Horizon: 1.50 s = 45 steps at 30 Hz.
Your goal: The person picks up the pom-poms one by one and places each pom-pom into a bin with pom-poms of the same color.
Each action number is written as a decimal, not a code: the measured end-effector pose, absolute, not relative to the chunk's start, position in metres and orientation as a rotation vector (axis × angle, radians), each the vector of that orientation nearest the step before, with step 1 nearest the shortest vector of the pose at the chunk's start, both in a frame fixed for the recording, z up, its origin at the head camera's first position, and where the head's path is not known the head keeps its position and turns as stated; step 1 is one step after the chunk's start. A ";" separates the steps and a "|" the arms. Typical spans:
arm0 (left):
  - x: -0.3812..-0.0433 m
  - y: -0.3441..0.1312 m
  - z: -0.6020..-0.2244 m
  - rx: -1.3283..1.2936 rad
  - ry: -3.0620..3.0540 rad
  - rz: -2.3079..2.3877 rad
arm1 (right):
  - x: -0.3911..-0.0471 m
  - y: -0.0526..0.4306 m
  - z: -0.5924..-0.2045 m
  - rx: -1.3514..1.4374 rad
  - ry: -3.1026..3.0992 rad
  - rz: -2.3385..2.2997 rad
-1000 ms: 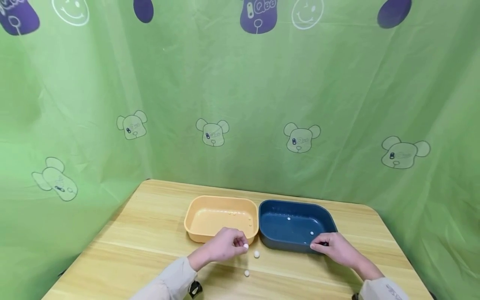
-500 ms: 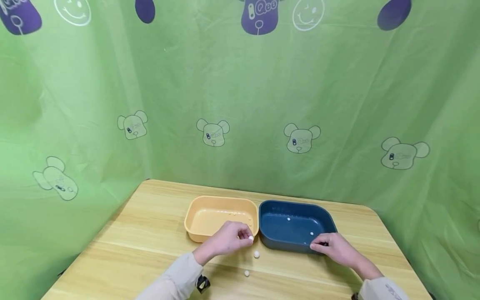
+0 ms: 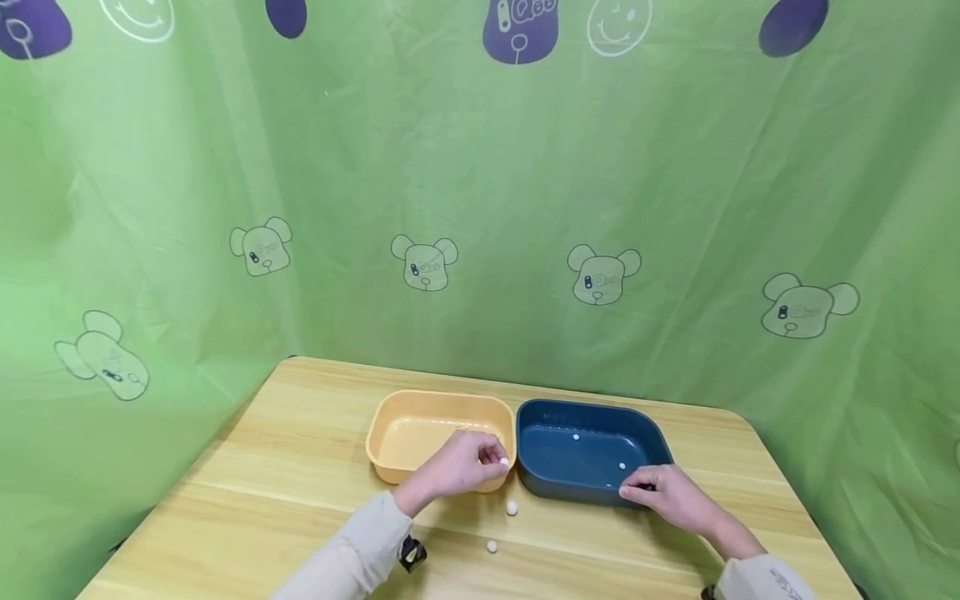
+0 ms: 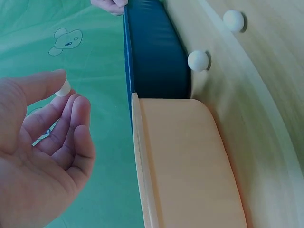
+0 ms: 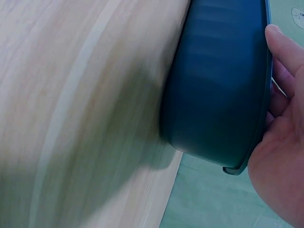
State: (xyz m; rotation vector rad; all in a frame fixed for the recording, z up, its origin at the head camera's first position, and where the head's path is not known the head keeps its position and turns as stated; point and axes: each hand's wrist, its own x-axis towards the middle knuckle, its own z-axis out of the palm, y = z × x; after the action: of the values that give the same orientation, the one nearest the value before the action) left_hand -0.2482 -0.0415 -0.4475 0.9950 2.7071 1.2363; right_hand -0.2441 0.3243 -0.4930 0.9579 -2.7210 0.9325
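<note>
Small white ball (image 4: 64,88): located above rim level, near the near right corner of the orange tray (image 3: 381,468). From where I stand, the step in hand looks like a mid-air transfer; which tray is to receive the ball, I cannot tell. The next move would call for clearing the rim before parting the fingertips.

Left hand (image 3: 461,462): narrow, pinching the ball between thumb and forefinger, remaining fingers bent. Right hand (image 3: 671,498): fingers bent at the near right rim of the navy tray (image 3: 558,490); whether it grips, I cannot tell. Two loose balls, one (image 3: 512,507) just beside the trays, another (image 3: 492,547) nearer, rest on the counter (image 3: 315,483).
</note>
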 end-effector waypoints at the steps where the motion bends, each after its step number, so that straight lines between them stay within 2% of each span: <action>1: -0.249 -0.041 -0.447 0.999 2.709 1.236 | -0.244 0.324 -0.493 0.958 -2.723 0.936; 24: -0.262 -0.026 -0.441 0.925 2.679 1.267 | -0.242 0.323 -0.493 0.968 -2.713 0.948; 45: -0.282 0.014 -0.433 0.945 2.750 1.159 | -0.244 0.325 -0.491 0.933 -2.741 0.963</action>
State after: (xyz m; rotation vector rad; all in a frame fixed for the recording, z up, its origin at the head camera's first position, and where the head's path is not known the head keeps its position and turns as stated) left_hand -0.2824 0.0136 -0.4327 0.9451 2.7497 1.1588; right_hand -0.2437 0.3246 -0.4915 0.9329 -2.7414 0.9634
